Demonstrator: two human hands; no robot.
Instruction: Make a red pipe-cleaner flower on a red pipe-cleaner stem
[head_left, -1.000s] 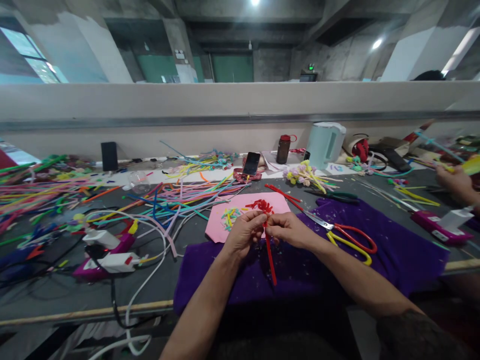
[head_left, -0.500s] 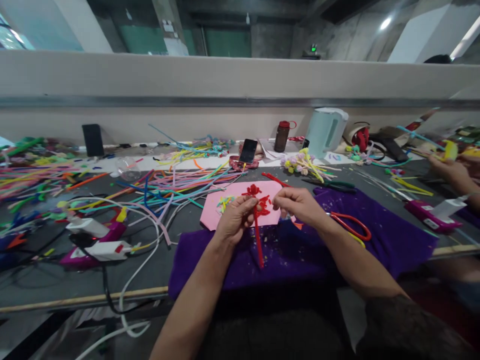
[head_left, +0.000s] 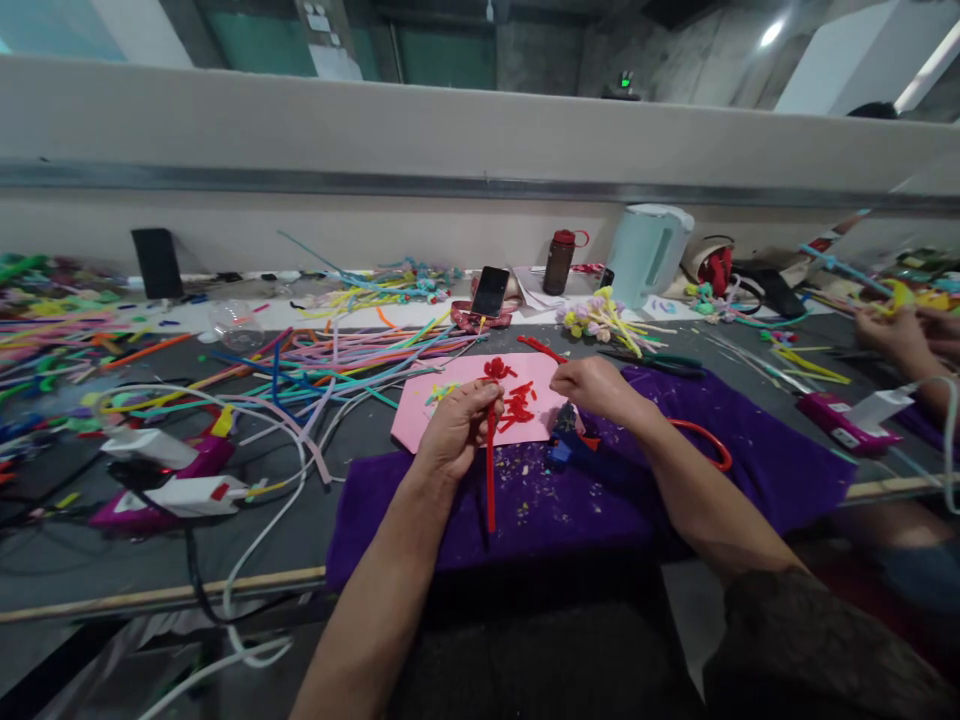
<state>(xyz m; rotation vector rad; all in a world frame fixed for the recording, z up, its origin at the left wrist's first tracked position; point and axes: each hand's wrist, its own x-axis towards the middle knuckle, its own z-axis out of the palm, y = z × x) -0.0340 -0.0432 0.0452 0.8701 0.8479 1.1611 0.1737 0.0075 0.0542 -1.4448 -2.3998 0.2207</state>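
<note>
Cluttered grey workbench, purple cloth at the near edge. Left hand pinches a red pipe-cleaner stem upright over the cloth, curled flower head above the fist. Right hand hovers over the pink sheet near loose red pieces — fingers curled, grip unclear. Risks: one-handed hold lets the stem twist or the head uncurl — pieces scatter easily.

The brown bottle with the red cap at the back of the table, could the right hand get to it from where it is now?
Probably yes. The right hand looks free, and between it and the brown bottle lie only flat pipe cleaners and the flower bundle off to the side.
</note>
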